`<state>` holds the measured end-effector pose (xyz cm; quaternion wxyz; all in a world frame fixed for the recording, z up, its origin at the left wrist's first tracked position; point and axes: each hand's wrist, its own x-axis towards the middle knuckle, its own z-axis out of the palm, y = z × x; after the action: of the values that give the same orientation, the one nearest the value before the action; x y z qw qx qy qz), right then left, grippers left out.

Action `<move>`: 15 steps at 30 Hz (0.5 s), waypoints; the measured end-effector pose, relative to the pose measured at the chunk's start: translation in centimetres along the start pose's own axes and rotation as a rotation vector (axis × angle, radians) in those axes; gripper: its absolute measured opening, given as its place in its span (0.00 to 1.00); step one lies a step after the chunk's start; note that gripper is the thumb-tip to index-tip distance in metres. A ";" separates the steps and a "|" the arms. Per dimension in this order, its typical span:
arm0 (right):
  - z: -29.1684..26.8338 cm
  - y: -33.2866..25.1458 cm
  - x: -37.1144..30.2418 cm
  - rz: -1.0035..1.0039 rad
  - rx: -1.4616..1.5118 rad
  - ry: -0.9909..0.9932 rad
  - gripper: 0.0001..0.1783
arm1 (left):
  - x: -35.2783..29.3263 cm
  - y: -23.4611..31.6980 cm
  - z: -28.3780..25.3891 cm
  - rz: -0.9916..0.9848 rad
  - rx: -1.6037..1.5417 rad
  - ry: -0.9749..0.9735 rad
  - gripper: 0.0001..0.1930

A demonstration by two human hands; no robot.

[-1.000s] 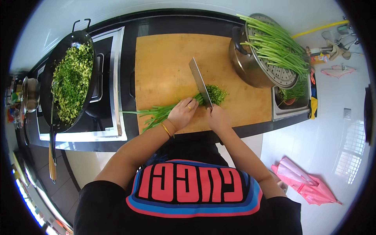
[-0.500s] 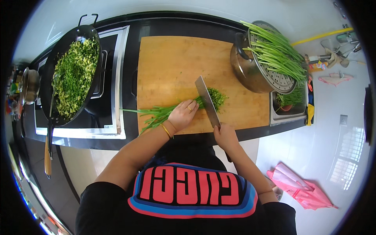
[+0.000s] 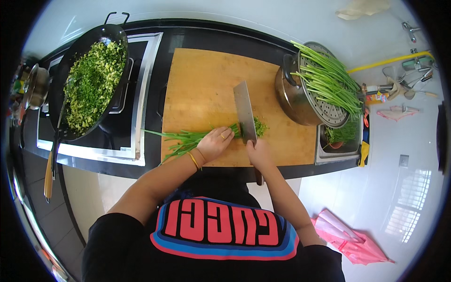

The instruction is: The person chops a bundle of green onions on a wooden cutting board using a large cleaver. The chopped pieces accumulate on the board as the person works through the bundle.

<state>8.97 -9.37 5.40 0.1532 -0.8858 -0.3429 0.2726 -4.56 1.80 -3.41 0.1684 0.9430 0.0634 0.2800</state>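
While the stalks (image 3: 185, 140) are slender, the metal cleaver (image 3: 244, 112) is rectangular.

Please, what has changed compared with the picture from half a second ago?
The right hand has moved the cleaver forward and slightly leftward, closer to the left hand. Nothing was newly grasped or released; the left hand stays on the green stalks.

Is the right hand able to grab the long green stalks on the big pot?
Probably not as it stands: the right hand holds the knife. Nothing seems to block the way to the stalks on the pot, though.
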 end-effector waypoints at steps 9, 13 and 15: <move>-0.4 1.7 -4.6 -0.065 -0.026 -0.035 0.14 | 0.4 0.5 -0.6 -0.049 -0.002 -0.040 0.15; -0.3 1.5 -4.9 -0.058 -0.017 -0.056 0.14 | 0.1 0.2 -0.4 -0.008 0.009 -0.023 0.14; -0.5 1.3 -5.0 -0.075 -0.022 -0.058 0.14 | 0.1 0.1 -0.3 0.005 0.011 -0.025 0.14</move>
<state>6.93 -13.80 7.07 0.1436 -0.8656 -0.3832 0.2886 -4.66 1.80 -3.12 0.1631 0.9475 0.0604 0.2682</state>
